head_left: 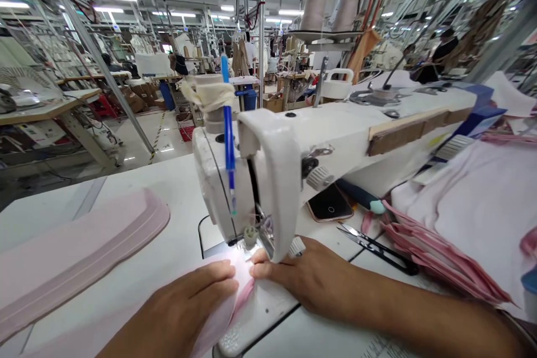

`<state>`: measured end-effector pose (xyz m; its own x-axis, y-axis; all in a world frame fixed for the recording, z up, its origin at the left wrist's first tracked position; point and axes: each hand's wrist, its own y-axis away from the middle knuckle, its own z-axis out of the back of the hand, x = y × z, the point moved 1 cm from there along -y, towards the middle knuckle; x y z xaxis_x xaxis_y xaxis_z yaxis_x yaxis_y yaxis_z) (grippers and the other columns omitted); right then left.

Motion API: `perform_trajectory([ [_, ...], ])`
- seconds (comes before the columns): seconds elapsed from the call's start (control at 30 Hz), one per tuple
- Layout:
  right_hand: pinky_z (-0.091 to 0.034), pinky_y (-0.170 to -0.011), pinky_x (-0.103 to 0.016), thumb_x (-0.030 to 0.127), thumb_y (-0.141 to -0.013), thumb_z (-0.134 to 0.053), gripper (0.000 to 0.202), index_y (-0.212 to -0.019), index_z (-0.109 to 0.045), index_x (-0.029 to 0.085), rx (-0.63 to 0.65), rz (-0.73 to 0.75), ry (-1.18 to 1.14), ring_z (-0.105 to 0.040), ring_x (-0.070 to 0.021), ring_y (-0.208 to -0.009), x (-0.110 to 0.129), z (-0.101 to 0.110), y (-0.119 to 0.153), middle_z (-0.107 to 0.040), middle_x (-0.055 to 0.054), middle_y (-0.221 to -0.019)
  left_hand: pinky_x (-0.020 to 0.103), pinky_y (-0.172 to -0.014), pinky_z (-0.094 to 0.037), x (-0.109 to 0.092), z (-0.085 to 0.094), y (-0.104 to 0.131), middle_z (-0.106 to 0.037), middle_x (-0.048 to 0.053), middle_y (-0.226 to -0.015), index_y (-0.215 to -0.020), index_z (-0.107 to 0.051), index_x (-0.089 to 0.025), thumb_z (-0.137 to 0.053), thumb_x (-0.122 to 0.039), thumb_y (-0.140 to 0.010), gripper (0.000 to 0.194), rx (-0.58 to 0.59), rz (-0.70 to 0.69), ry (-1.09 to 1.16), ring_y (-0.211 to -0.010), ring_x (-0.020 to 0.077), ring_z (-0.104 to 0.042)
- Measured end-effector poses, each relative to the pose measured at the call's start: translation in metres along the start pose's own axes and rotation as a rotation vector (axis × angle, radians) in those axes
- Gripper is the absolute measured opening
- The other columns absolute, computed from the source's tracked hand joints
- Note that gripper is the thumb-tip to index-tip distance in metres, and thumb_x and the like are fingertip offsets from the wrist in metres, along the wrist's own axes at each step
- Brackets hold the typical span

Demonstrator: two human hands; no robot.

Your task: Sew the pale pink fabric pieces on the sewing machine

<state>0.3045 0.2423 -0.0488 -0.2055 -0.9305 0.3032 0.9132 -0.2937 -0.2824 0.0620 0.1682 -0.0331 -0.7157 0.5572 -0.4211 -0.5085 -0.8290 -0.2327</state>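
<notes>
A white work table (138, 268) fills the lower view, and on it stands a white sewing machine (268, 179), its head at the centre and its arm running off toward 2 o'clock. A stack of pale pink cut panels (71, 257) lies at 9 o'clock of the machine head. A heap of white and pink cloth (474, 207) covers the table at 3 o'clock, with folded pink strips (436, 257) along its near edge.

The left hand (184, 307) lies flat at 6 o'clock, fingers together, pressing down on the pink fabric piece (235, 291), which sits on the machine bed just in front of the needle area. The right hand (310, 277) rests at 5 o'clock of the head, its fingertips touching the fabric's edge beside the presser foot; whether it pinches the cloth cannot be told.

Black thread snips (377, 246) lie just at 3 o'clock of the right hand. A phone (330, 204) rests under the machine arm. A blue pen (229, 140) hangs on the machine's face.
</notes>
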Motion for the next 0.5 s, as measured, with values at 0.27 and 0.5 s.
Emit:
perform_trajectory([
  [0.27, -0.048, -0.08, -0.029, 0.019, -0.101, -0.041, 0.023, -0.115, -0.059, 0.015, -0.07, -0.063, -0.014, -0.061, -0.0163, -0.088, 0.003, 0.005, -0.001, -0.066, -0.006, -0.105, 0.032, -0.059, -0.046, -0.032, -0.022, -0.002, -0.056, -0.001, -0.07, -0.073, -0.049, -0.022, -0.048, -0.034, -0.095, 0.025, -0.048, 0.115, -0.382, -0.064, 0.0164, -0.058],
  [0.5, -0.048, -0.072, -0.027, 0.02, -0.1, -0.047, 0.022, -0.118, -0.06, 0.017, -0.06, -0.026, -0.015, -0.062, -0.0154, -0.086, 0.003, 0.006, -0.005, -0.067, -0.005, -0.106, 0.028, -0.06, -0.043, -0.031, -0.028, -0.004, -0.051, -0.003, -0.069, -0.074, -0.046, -0.022, -0.047, -0.018, -0.092, 0.019, -0.165, -0.027, -0.399, -0.062, 0.0127, -0.054],
])
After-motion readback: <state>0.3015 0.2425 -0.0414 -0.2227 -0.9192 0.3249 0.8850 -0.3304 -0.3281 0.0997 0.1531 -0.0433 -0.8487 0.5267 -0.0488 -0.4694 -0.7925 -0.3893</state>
